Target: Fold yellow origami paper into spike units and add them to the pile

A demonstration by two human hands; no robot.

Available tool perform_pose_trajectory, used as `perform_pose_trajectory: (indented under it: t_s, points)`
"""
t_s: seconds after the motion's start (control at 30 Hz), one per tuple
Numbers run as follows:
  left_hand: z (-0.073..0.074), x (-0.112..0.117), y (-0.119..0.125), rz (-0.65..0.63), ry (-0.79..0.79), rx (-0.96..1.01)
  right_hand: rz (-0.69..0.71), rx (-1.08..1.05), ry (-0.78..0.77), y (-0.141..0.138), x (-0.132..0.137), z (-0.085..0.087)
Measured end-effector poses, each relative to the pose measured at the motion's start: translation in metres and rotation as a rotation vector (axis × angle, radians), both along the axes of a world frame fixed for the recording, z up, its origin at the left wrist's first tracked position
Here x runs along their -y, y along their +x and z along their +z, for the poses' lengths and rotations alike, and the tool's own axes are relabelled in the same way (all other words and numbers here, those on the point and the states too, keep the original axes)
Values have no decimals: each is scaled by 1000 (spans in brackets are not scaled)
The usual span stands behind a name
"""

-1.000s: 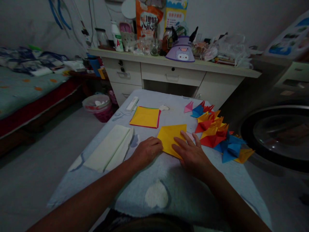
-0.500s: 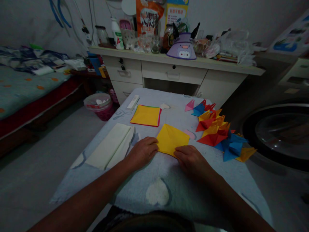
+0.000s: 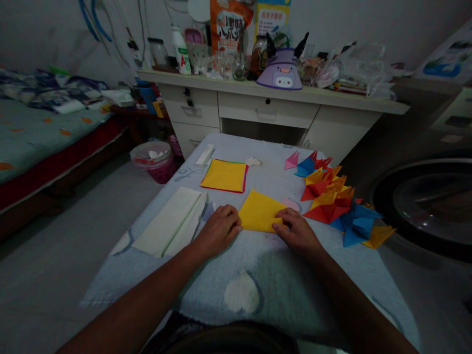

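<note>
A yellow paper sheet (image 3: 260, 212) lies on the light blue cloth-covered table (image 3: 258, 275), folded into a triangle with its point away from me. My left hand (image 3: 218, 231) pinches its left corner. My right hand (image 3: 298, 231) presses on its right corner with curled fingers. A stack of square coloured papers (image 3: 225, 175), yellow on top, lies just beyond. To the right sits a pile of folded paper shapes (image 3: 334, 199) in red, yellow, blue and pink.
A folded white cloth (image 3: 172, 221) lies left of my hands. A white bar-shaped object (image 3: 205, 155) rests at the far left of the table. Beyond stand a cluttered desk (image 3: 273, 105), a pink bin (image 3: 153, 160), a bed (image 3: 40, 132) at left and a washing-machine door (image 3: 427, 201) at right.
The near half of the yellow sheet has been folded up, turning the diamond into a triangle. My right hand went from lying flat on it to gripping its right corner.
</note>
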State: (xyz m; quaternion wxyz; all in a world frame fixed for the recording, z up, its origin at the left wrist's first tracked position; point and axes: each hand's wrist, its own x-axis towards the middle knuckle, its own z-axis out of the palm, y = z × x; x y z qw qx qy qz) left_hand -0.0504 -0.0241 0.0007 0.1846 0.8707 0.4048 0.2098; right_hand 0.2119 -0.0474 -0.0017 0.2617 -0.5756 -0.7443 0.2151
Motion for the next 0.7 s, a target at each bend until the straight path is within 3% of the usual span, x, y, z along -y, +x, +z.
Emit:
perform_pose_trajectory:
  t_s: [0.43,0.7]
  points:
    - [-9,0,1,91,85,-93,-184,167,58,-5,-2,-20]
    - [-3,3,3,114,101,-131,-235,210,121,-9,-2,-22]
